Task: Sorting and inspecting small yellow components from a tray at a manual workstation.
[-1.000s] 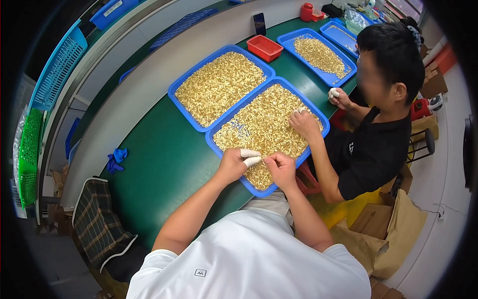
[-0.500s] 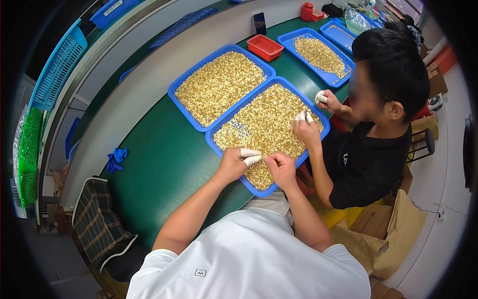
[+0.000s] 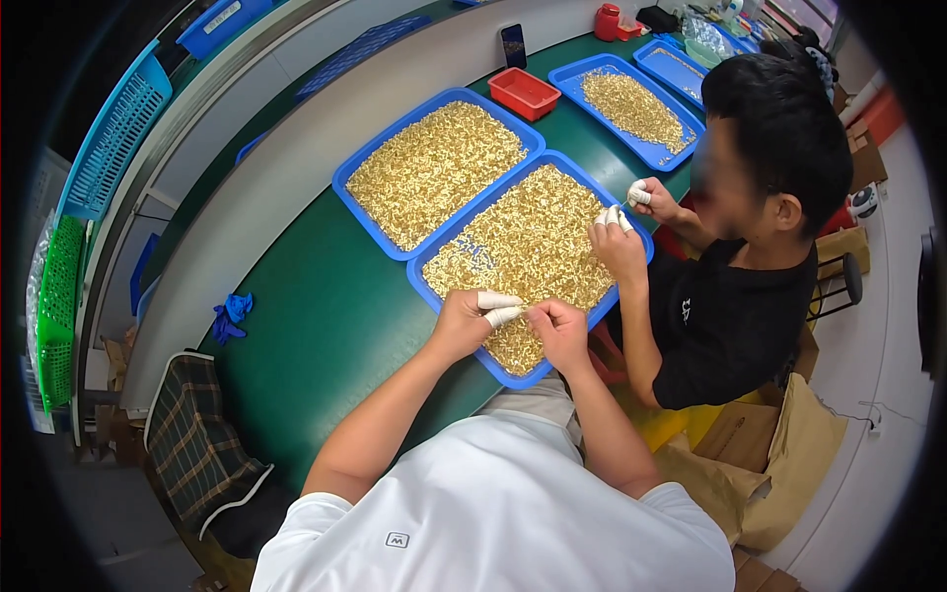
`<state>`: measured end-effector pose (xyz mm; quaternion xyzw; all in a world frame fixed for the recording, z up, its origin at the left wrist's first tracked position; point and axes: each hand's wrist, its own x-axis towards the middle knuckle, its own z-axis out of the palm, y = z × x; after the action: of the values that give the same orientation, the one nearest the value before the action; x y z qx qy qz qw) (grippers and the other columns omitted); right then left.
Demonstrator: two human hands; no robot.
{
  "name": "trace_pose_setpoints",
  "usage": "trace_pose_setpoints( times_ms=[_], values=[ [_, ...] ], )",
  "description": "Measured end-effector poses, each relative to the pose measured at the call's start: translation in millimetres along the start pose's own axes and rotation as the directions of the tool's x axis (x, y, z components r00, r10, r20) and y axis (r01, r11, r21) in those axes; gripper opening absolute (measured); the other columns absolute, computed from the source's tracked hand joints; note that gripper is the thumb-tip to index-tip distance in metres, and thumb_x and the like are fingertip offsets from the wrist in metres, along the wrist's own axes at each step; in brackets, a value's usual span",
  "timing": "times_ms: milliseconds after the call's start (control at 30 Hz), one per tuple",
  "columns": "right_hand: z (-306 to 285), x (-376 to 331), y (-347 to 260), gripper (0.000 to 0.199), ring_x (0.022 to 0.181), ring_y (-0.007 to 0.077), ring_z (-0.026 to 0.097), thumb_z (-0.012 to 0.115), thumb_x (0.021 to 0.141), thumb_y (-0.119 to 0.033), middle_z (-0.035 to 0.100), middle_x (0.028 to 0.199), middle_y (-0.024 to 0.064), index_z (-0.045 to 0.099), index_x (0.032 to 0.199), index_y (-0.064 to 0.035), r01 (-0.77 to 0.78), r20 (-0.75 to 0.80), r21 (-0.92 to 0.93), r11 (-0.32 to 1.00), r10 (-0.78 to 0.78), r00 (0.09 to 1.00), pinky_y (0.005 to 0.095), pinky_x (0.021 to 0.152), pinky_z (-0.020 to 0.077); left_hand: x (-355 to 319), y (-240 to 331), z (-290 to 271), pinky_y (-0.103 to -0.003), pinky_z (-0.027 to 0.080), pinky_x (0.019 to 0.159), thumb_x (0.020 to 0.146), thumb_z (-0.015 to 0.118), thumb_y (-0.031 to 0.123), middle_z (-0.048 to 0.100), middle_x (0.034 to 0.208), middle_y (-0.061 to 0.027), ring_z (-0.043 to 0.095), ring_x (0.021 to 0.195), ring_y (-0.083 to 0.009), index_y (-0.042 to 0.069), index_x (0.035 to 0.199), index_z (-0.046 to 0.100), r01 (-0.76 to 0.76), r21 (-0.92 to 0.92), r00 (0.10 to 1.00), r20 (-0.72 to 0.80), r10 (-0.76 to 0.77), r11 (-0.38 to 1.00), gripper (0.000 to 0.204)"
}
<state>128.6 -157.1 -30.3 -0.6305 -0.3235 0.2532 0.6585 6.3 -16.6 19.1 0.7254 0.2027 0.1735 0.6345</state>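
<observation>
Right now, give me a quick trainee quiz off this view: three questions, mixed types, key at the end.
1. Short answer: which of the person's own hands shows white finger covers, the left hand or the right hand?
2. True or false: the phone lies flat inside the red box.
3. Multiple choice: what is spread in the tray beneath those hands?
A) green beads
B) small gold pieces
C) white buttons

Key:
1. The left hand.
2. False: the phone stands on end, outside the red box.
3. B.
</observation>
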Motion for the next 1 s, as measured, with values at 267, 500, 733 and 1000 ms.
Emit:
trace_pose_setpoints(
  times_ms=[267, 500, 733, 1000],
  values=[
    [2, -2, -4, 0.017, 0.061, 0.0033, 0.050, 0.066, 0.094, -0.012, 0.060, 0.069, -0.0021, 0.066, 0.083, 0.0014, -0.045, -0.048, 0.125, 0.991, 0.052, 0.998, 0.0215, 0.053, 0.0401, 0, -3, -4, -0.024, 0.051, 0.062, 0.088, 0.072, 0.006, 0.073, 0.087, -0.0040, 0.062, 0.070, -0.0082, 0.000, 0.102, 0.075, 0.133, -0.118, 0.991, -0.004, -0.135, 0.984, 0.015],
    [0, -1, 3, 0.018, 0.060, 0.0022, 0.046, 0.065, 0.095, -0.012, 0.057, 0.068, -0.0035, 0.065, 0.083, 0.0013, -0.019, -0.079, 0.149, 0.989, 0.031, 0.996, 0.0203, 0.053, 0.0377, -1, 2, -9, -0.024, 0.049, 0.061, 0.086, 0.075, 0.011, 0.072, 0.080, -0.0037, 0.061, 0.067, -0.0073, 0.001, 0.097, 0.076, 0.039, 0.043, 0.998, -0.054, -0.036, 0.998, 0.014],
    [3, 0, -5, 0.015, 0.058, 0.0051, 0.049, 0.067, 0.091, -0.006, 0.057, 0.066, -0.0010, 0.065, 0.078, 0.0014, 0.045, -0.055, 0.035, 0.998, -0.043, 0.998, 0.0237, 0.053, 0.0397, -3, -6, -12, -0.027, 0.051, 0.063, 0.086, 0.076, 0.012, 0.074, 0.082, -0.0067, 0.065, 0.072, -0.0095, 0.002, 0.096, 0.076, 0.039, 0.090, 0.997, -0.072, -0.032, 0.995, 0.014],
    [3, 2, -9, 0.015, 0.056, 0.0104, 0.052, 0.069, 0.087, -0.005, 0.059, 0.063, 0.0048, 0.063, 0.074, 0.0020, 0.165, -0.047, -0.159, 0.973, -0.174, 0.984, 0.0265, 0.052, 0.0397, -2, 5, -25, -0.031, 0.052, 0.064, 0.083, 0.076, 0.013, 0.072, 0.084, -0.0117, 0.068, 0.071, -0.0216, 0.008, 0.095, 0.077, -0.152, 0.559, 0.986, 0.033, 0.162, 0.815, 0.013]
  ],
)
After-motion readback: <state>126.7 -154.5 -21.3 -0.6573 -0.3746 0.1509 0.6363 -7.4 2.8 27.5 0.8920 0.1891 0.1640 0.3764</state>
